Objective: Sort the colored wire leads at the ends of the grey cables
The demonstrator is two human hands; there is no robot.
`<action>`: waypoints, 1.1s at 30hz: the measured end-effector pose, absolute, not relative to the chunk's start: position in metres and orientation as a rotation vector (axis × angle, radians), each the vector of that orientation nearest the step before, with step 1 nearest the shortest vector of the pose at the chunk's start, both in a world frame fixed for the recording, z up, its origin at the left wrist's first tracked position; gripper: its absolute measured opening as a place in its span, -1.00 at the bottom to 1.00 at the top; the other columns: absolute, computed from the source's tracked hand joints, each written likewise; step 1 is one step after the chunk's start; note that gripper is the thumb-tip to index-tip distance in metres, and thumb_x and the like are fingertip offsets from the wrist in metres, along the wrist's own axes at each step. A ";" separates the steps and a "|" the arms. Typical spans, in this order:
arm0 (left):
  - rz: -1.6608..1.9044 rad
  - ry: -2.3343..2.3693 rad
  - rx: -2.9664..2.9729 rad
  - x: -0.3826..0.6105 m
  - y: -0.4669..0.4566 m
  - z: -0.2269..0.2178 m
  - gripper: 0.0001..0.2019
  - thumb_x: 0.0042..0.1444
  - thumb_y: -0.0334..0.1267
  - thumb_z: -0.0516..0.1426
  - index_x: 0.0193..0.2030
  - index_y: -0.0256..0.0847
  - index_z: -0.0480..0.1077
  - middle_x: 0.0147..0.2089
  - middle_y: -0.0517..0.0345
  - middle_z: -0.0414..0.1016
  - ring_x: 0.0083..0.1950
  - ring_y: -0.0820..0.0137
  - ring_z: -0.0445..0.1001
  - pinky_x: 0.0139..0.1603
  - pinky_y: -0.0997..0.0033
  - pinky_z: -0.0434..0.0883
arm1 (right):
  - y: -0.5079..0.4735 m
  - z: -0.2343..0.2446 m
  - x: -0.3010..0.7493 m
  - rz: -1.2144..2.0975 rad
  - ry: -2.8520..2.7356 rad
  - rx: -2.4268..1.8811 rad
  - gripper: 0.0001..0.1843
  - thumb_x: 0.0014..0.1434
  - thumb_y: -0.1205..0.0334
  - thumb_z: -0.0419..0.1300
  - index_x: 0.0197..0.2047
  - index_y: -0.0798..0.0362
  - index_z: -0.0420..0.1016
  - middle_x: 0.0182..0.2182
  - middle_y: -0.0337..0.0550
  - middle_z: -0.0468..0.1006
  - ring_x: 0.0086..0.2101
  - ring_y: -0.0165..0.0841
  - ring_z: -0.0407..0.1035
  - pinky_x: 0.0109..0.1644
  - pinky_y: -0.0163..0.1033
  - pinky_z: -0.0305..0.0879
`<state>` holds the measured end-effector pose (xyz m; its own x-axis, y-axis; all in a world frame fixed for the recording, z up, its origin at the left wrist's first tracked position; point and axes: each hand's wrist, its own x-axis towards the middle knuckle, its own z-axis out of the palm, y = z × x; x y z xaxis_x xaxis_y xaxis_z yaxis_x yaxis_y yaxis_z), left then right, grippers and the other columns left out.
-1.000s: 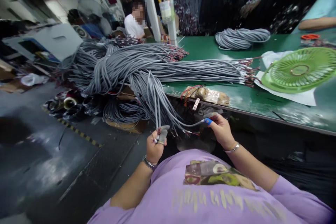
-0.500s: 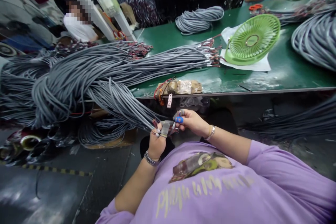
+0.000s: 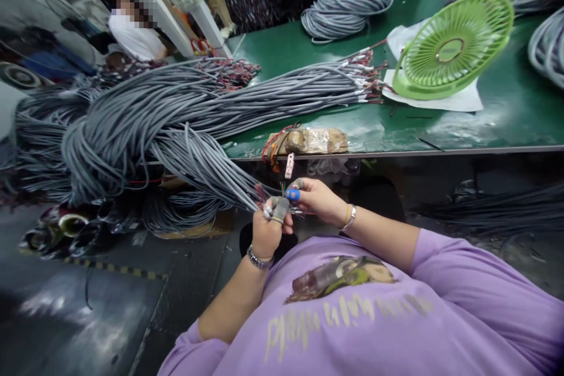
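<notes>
Close together, hands [image 3: 267,237] [image 3: 321,202] pinch cable ends [image 3: 260,192].

On the table [image 3: 506,123], cables [image 3: 282,97] lie left of the fan [image 3: 450,50], a coil [image 3: 343,13] behind them.

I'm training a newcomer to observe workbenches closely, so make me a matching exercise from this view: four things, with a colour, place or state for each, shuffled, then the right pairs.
Column one
1. Left hand
2. Right hand
3. Fan
4. Cable coil

Column two
A. Bright green
B. Near the far edge of the tabletop
C. Closed around the ends of a bunch of grey cables
D. Has a blue wrap on one digit

Right pairs: 1-C, 2-D, 3-A, 4-B
</notes>
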<state>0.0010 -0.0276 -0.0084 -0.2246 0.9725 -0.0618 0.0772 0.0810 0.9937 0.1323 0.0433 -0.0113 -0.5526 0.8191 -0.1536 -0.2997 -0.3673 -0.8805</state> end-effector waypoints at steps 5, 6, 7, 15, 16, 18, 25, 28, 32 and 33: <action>1.427 1.415 0.908 0.001 -0.028 -0.016 -0.70 0.03 -0.03 0.24 -0.40 -0.27 0.39 -0.56 0.20 0.47 -0.62 0.50 0.45 -0.66 0.61 0.29 | 0.037 -0.019 0.127 1.916 -1.139 -0.823 -0.60 -0.17 0.03 0.41 -0.41 0.12 0.38 -0.63 -0.36 0.34 -0.62 -0.56 0.12 -0.55 -0.39 0.04; 1.446 1.405 0.879 0.002 -0.027 -0.017 -0.70 0.01 -0.04 0.25 -0.38 -0.27 0.39 -0.56 0.20 0.48 -0.62 0.49 0.46 -0.67 0.61 0.29 | 0.037 -0.020 0.126 1.884 -1.167 -0.826 -0.61 -0.16 0.04 0.41 -0.42 0.11 0.38 -0.61 -0.35 0.36 -0.61 -0.55 0.14 -0.54 -0.38 0.07; 1.467 1.395 0.852 0.002 -0.027 -0.017 -0.70 0.00 -0.05 0.26 -0.36 -0.28 0.40 -0.56 0.20 0.48 -0.62 0.49 0.46 -0.67 0.61 0.28 | 0.036 -0.022 0.126 1.849 -1.200 -0.820 -0.62 -0.15 0.05 0.41 -0.42 0.11 0.38 -0.59 -0.33 0.38 -0.59 -0.53 0.17 -0.53 -0.38 0.11; 1.521 1.382 0.767 0.002 -0.024 -0.012 -0.68 -0.05 -0.05 0.28 -0.42 -0.29 0.38 -0.59 0.23 0.44 -0.66 0.52 0.42 -0.70 0.63 0.21 | 0.035 -0.028 0.126 1.757 -1.310 -0.785 -0.65 -0.12 0.06 0.40 -0.42 0.11 0.39 -0.58 -0.30 0.39 -0.57 -0.51 0.20 -0.50 -0.36 0.16; 1.508 1.385 0.770 0.002 -0.024 -0.012 -0.68 -0.05 -0.05 0.28 -0.43 -0.29 0.38 -0.59 0.22 0.45 -0.66 0.52 0.42 -0.69 0.63 0.22 | 0.035 -0.026 0.126 1.786 -1.262 -0.796 -0.63 -0.13 0.05 0.40 -0.42 0.11 0.38 -0.58 -0.31 0.39 -0.57 -0.52 0.19 -0.51 -0.37 0.15; 1.450 1.387 0.806 0.001 -0.025 -0.013 -0.68 -0.04 -0.05 0.28 -0.45 -0.29 0.38 -0.59 0.21 0.46 -0.65 0.51 0.42 -0.68 0.61 0.25 | 0.037 -0.023 0.125 1.844 -1.174 -0.821 -0.60 -0.15 0.03 0.41 -0.42 0.11 0.36 -0.59 -0.33 0.38 -0.59 -0.54 0.17 -0.53 -0.39 0.10; 1.375 1.379 0.905 -0.004 -0.025 -0.021 -0.74 0.01 -0.12 0.25 -0.46 -0.28 0.38 -0.56 0.19 0.49 -0.63 0.51 0.44 -0.67 0.61 0.24 | 0.041 -0.019 0.122 1.913 -1.108 -0.833 -0.58 -0.19 0.04 0.42 -0.44 0.12 0.33 -0.62 -0.35 0.36 -0.60 -0.56 0.16 -0.53 -0.41 0.08; 1.487 1.379 0.803 -0.004 -0.021 -0.018 -0.75 -0.01 -0.11 0.25 -0.44 -0.28 0.39 -0.58 0.21 0.47 -0.65 0.53 0.41 -0.69 0.62 0.20 | 0.040 -0.021 0.123 1.896 -1.130 -0.836 -0.59 -0.16 0.03 0.41 -0.44 0.12 0.34 -0.63 -0.35 0.35 -0.62 -0.57 0.13 -0.55 -0.41 0.05; 1.547 1.378 0.711 -0.001 -0.017 -0.012 -0.75 -0.06 -0.11 0.27 -0.40 -0.27 0.40 -0.61 0.24 0.45 -0.68 0.54 0.38 -0.72 0.63 0.16 | 0.037 -0.026 0.125 1.842 -1.235 -0.758 -0.59 -0.15 0.02 0.41 -0.46 0.12 0.35 -0.62 -0.33 0.38 -0.61 -0.55 0.17 -0.54 -0.38 0.11; 1.549 1.378 0.704 -0.001 -0.017 -0.012 -0.75 -0.06 -0.12 0.27 -0.41 -0.28 0.40 -0.62 0.24 0.44 -0.69 0.55 0.37 -0.72 0.64 0.16 | 0.037 -0.027 0.125 1.820 -1.265 -0.745 -0.60 -0.14 0.03 0.41 -0.46 0.12 0.35 -0.62 -0.34 0.37 -0.62 -0.55 0.17 -0.54 -0.38 0.11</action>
